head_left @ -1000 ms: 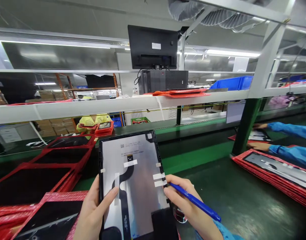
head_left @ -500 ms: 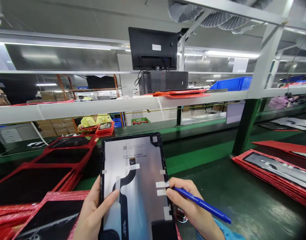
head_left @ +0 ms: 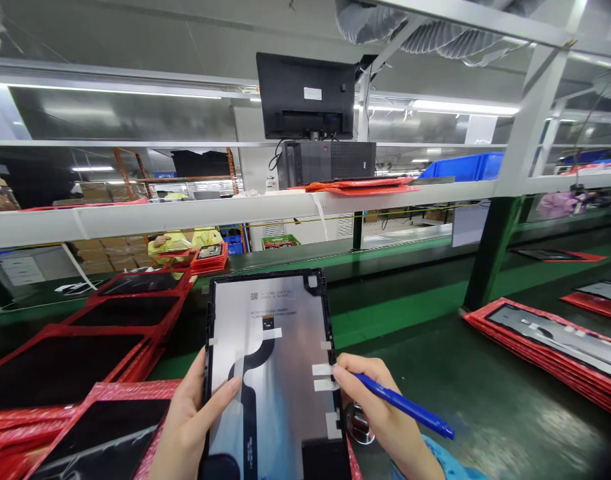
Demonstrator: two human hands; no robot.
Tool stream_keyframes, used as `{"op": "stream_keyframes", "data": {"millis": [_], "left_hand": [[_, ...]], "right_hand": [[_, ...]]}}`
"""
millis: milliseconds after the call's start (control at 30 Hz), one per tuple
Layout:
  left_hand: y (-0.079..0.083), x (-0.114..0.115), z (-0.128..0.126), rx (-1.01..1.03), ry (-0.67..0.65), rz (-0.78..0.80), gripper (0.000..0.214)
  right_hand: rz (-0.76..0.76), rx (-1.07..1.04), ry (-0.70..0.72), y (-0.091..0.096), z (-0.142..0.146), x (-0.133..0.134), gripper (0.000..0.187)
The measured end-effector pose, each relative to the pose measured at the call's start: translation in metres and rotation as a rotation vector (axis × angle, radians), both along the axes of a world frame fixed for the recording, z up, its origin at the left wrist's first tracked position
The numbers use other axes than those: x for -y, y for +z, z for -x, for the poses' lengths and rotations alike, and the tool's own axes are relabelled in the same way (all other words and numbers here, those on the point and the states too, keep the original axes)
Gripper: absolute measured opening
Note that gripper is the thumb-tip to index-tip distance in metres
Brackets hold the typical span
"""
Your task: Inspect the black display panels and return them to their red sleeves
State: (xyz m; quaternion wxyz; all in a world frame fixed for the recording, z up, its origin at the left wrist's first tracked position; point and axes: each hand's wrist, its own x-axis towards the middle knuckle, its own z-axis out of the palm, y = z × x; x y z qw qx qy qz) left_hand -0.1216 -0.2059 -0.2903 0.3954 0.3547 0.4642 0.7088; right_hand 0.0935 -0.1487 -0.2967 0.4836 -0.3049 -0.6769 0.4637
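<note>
1. The left hand (head_left: 192,427) is clamped on the left edge of the panel (head_left: 280,320), thumb laid across its silver back. It's holding the panel tilted up off the bench (head_left: 485,400).
2. The right hand (head_left: 380,407) is pinched around a blue pen (head_left: 402,405), and the tip touches the white tape strips (head_left: 322,369) on the panel's right edge.
3. Looks to me like the pen-on-tape bit is what's in hand right now.
4. My guess is any next move wants a light, steady tip, since only one hand braces the panel.
5. Left of the panel there are red trays (head_left: 60,360) with dark screens in them. Well to its right sits another red stack (head_left: 550,340). A monitor (head_left: 305,97) hangs above and behind the panel.
</note>
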Motion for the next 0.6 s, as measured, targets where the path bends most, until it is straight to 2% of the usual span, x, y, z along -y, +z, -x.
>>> {"op": "stream_keyframes", "data": {"millis": [267, 400, 467, 533, 600], "left_hand": [[-0.003, -0.003, 0.0, -0.112, -0.016, -0.041, 0.062], [-0.002, -0.003, 0.001, -0.19, 0.023, -0.079, 0.056], [-0.004, -0.002, 0.002, -0.276, 0.05, -0.112, 0.048], [-0.007, -0.002, 0.003, -0.444, 0.098, -0.15, 0.028], [-0.011, -0.005, 0.005, -0.671, 0.177, -0.223, 0.012]], "right_hand": [[-0.072, 0.203, -0.13, 0.0, 0.002, -0.005, 0.042], [-0.027, 0.098, -0.099, -0.005, 0.002, -0.011, 0.042], [0.0, 0.034, -0.061, -0.006, 0.001, -0.014, 0.032], [0.014, -0.061, -0.047, -0.005, 0.0, -0.016, 0.024], [0.051, -0.202, -0.013, -0.004, -0.001, -0.015, 0.029]]}}
